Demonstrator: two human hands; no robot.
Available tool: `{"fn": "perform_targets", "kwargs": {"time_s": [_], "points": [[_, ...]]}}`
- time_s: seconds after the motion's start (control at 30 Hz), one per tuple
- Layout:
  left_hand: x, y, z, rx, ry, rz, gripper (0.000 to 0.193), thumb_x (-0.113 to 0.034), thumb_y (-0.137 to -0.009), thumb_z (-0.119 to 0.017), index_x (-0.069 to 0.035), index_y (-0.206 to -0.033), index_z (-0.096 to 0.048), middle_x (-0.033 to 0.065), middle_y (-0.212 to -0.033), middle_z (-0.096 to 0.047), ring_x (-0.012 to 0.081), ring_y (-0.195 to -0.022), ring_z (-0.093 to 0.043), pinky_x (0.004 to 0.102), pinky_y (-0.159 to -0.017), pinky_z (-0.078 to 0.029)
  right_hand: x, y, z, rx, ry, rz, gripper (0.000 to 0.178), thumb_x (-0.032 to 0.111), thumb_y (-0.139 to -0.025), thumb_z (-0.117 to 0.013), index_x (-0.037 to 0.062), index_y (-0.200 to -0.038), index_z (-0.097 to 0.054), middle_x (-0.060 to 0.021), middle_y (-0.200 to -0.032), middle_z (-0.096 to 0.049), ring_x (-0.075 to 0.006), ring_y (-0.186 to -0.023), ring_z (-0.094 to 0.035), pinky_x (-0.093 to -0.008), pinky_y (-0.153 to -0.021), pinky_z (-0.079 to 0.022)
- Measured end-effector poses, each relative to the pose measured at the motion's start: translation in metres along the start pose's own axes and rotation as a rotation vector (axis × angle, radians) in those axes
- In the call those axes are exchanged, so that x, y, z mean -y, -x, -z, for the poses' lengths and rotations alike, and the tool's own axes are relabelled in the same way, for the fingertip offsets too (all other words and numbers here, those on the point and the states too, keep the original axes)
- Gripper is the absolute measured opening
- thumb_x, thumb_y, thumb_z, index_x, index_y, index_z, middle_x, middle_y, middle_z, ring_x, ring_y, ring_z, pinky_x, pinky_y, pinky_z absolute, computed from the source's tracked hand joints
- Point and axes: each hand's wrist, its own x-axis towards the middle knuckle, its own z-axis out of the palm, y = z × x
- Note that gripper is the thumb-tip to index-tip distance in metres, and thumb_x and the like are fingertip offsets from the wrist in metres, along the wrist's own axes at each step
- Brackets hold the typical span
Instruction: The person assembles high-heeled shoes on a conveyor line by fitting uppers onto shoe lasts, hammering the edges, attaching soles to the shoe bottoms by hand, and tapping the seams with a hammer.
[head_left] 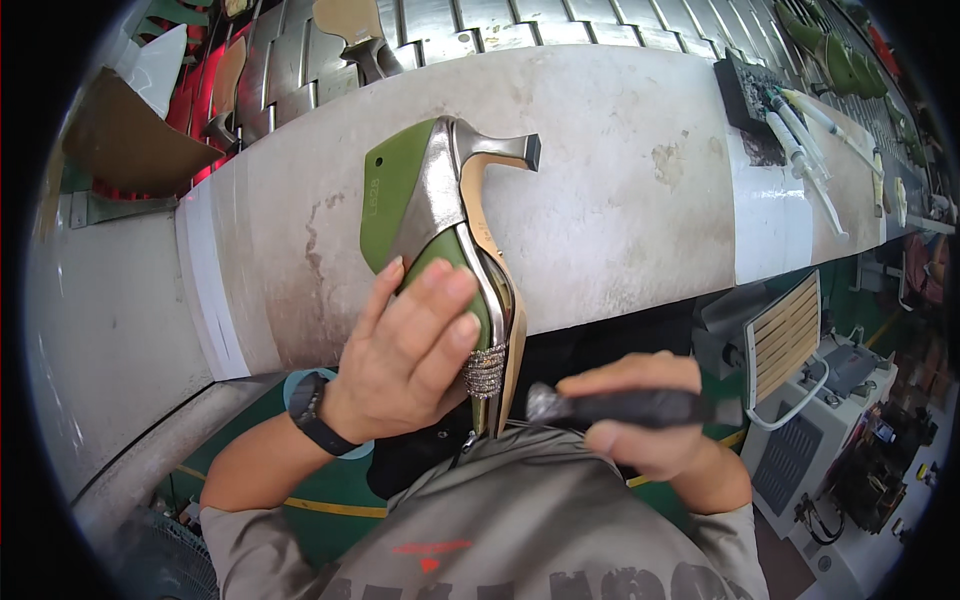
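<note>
A pewter-coloured heeled shoe (437,205) lies on its side over a green last (392,195), its heel to the right and its toe toward my body. A tan sole (512,330) runs along its right edge, and a glittering stone-set band (485,372) crosses the front. My left hand (410,345) grips the shoe at its middle, fingers laid over the green last. Just right of the toe, my right hand (650,415) is closed round a dark-handled tool (635,408) with a silvery, blurred tip. The tool's exact kind cannot be made out; it is apart from the shoe.
The pale, stained worktable (620,180) spans the middle. Behind it runs a slatted metal conveyor (500,32) with a tan-soled shoe (350,25). Syringes (800,150) and a dark block (748,95) sit at the right end. A machine (800,430) stands lower right.
</note>
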Motion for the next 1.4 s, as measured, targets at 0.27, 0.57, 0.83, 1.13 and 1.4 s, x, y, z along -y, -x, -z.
{"fn": "perform_targets", "kwargs": {"time_s": [0.27, 0.57, 0.83, 1.13, 1.4], "points": [[0.046, -0.056, 0.0, 0.057, 0.179, 0.317, 0.063, -0.033, -0.101, -0.049, 0.001, -0.155, -0.05, 0.031, -0.163, -0.042, 0.0491, -0.151, -0.041, 0.0624, -0.124, -0.023, -0.006, -0.049, -0.008, -0.187, -0.606, -0.435, 0.03, 0.014, -0.1, -0.069, -0.0059, -0.122, -0.071, 0.0002, -0.064, -0.05, -0.0098, -0.05, -0.039, -0.0288, -0.049, -0.037], [0.049, -0.054, -0.001, 0.043, 0.183, 0.356, 0.06, -0.037, -0.102, -0.046, -0.005, -0.153, -0.057, 0.0301, -0.16, -0.048, 0.049, -0.146, -0.048, 0.0647, -0.12, -0.025, 0.022, -0.078, 0.006, -0.07, -0.229, -0.503, 0.025, 0.006, -0.091, -0.076, -0.0068, -0.112, -0.077, -0.0094, -0.09, -0.078, -0.0099, -0.075, -0.067, -0.0254, -0.067, -0.053], [0.051, -0.054, -0.002, 0.011, 0.18, 0.34, 0.059, -0.036, -0.103, -0.046, -0.004, -0.152, -0.058, 0.0307, -0.157, -0.051, 0.0486, -0.144, -0.051, 0.0646, -0.12, -0.026, 0.065, -0.125, 0.014, 0.17, 0.215, -0.471, 0.029, 0.013, -0.086, -0.081, -0.005, -0.108, -0.078, -0.0128, -0.094, -0.08, -0.0139, -0.086, -0.073, -0.0287, -0.078, -0.057], [0.05, -0.053, 0.002, 0.006, 0.19, 0.338, 0.058, -0.031, -0.101, -0.047, -0.001, -0.149, -0.058, 0.0327, -0.156, -0.05, 0.0497, -0.144, -0.05, 0.0632, -0.122, -0.025, 0.072, -0.126, -0.004, 0.085, 0.365, -0.356, 0.022, 0.01, -0.088, -0.082, -0.0027, -0.105, -0.078, -0.0108, -0.092, -0.08, -0.0108, -0.083, -0.073, -0.0277, -0.076, -0.058], [0.047, -0.05, 0.002, -0.044, 0.188, 0.339, 0.054, -0.027, -0.099, -0.052, -0.004, -0.147, -0.062, 0.0282, -0.157, -0.051, 0.0456, -0.145, -0.051, 0.0633, -0.121, -0.027, 0.072, -0.125, -0.019, 0.045, 0.35, -0.329, 0.03, 0.016, -0.086, -0.081, -0.0035, -0.109, -0.078, -0.0075, -0.087, -0.077, -0.0115, -0.076, -0.068, -0.0261, -0.071, -0.054]]}}
